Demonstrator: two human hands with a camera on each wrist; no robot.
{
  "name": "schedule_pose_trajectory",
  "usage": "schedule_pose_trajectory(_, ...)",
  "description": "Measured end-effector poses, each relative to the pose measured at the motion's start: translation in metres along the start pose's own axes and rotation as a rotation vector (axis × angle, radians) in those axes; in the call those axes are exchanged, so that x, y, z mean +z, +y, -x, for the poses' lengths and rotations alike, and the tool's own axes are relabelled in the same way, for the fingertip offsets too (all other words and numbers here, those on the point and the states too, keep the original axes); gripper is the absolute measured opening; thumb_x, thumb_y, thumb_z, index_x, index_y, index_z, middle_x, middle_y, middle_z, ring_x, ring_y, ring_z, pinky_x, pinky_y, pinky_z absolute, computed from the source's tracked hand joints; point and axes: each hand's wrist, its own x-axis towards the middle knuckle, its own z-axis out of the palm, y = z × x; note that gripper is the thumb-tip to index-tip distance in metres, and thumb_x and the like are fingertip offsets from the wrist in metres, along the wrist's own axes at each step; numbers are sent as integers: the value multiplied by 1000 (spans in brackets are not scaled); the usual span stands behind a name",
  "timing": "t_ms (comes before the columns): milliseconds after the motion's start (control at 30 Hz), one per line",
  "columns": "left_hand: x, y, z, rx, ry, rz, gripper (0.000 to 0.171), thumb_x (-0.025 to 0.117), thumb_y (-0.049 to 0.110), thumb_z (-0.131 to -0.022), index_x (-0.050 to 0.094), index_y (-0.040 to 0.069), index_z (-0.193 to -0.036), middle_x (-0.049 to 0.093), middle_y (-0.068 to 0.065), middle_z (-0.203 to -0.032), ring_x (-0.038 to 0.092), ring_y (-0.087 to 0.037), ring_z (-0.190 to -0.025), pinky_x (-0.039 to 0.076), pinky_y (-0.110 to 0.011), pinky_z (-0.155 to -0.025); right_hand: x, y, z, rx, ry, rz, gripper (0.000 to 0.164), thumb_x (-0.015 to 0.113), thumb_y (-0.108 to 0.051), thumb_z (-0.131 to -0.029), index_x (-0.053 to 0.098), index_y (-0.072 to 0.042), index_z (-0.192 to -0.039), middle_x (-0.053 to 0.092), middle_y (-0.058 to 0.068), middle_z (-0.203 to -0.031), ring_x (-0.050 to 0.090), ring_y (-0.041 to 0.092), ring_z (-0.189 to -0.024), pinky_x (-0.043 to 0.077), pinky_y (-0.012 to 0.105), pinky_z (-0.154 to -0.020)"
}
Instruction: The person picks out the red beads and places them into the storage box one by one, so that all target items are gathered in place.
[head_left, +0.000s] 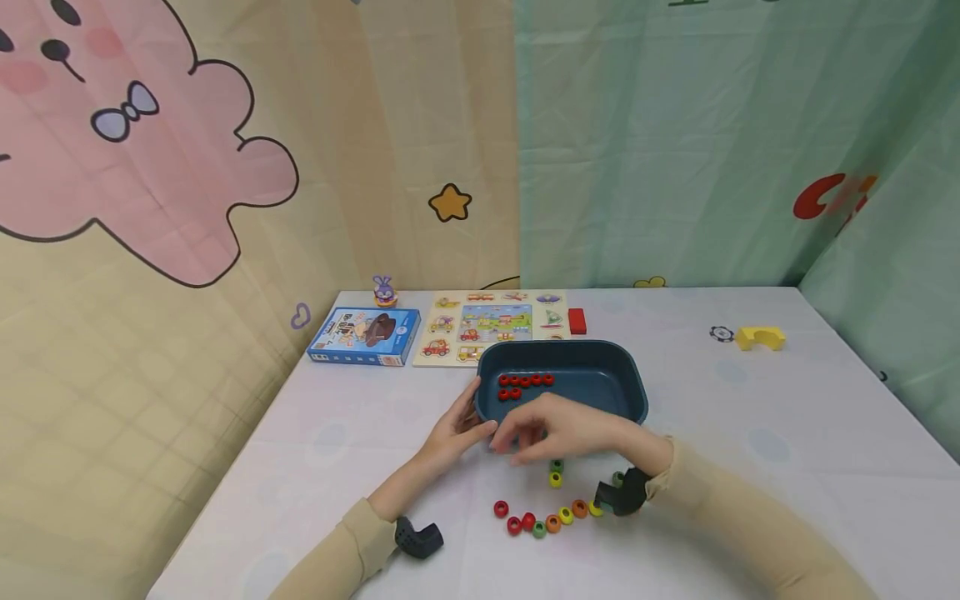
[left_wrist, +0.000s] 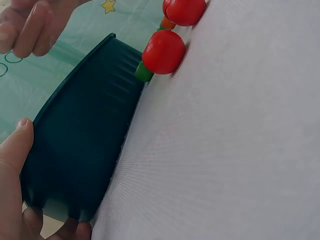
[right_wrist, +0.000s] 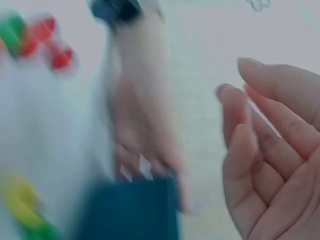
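My left hand [head_left: 452,432] grips the left end of a dark blue rectangular tray [head_left: 636,392], thumb by its rim and fingers curled at its corner in the left wrist view. Several red beads [head_left: 525,382] lie inside the tray, in two rows at its left. Over the tray's near edge hovers my right hand [head_left: 558,427], fingers loosely bent; the right wrist view shows nothing between thumb and fingertips. In front of the tray, a curved line of beads runs across the table, with a red bead [head_left: 501,508], an orange bead [head_left: 580,508] and a green bead [head_left: 539,529].
Behind the tray lies a wooden picture puzzle [head_left: 438,332], with a blue box [head_left: 363,337] to its left and a small purple figure [head_left: 384,292] behind that. A red block [head_left: 577,322] is beside the puzzle. Far right are a yellow arch block [head_left: 761,337] and a patterned disc [head_left: 722,333].
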Motion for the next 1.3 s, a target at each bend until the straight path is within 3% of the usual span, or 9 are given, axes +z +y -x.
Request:
schedule_pose_trajectory(200, -1, -1, -1, 5, 4, 1, 72, 58, 14, -87, 13, 8, -143, 24, -19, -142, 36, -37, -122, 31, -46, -98, 44, 15, 4, 0, -56, -90, 23, 63, -26, -84, 62, -16, -105, 64, -3, -95, 54, 1, -67, 49, 21, -59)
schedule_pose_trajectory(433, 0, 0, 0, 5, 11, -15, 73, 59, 15, -87, 14, 7, -143, 23, -19, -143, 36, -36, -122, 32, -46, -97, 66, 34, 4, 18, -40, -80, 22, 64, -23, -83, 63, -15, -104, 64, -7, -90, 51, -1, -63, 47, 19, -54)
schedule_pose_trajectory(667, 0, 3, -1, -5, 6, -11, 72, 58, 14, -87, 13, 7, -143, 22, -19, -143, 34, -36, -123, 31, -46, -98, 74, 44, 2, 13, -17, -16, 23, 67, -21, -80, 63, -15, -102, 60, -13, -83, 48, -2, -60, 45, 16, -51)
schedule_pose_trajectory(1067, 0, 2, -1, 4, 4, -7, 72, 58, 14, -87, 13, 7, -143, 22, -18, -143, 35, -35, -122, 31, -46, -98, 76, 47, 0, 106, 12, -28, 24, 69, -24, -78, 63, -19, -100, 60, -13, -80, 50, -1, -60, 46, 18, -54)
schedule_pose_trajectory(1300, 0, 1, -1, 1, 13, -5, 73, 59, 14, -87, 14, 8, -143, 21, -18, -143, 35, -36, -123, 31, -47, -98, 72, 44, 2, 75, 29, -4, 21, 69, -23, -78, 64, -18, -98, 60, -14, -78, 51, -1, -60, 46, 17, -52)
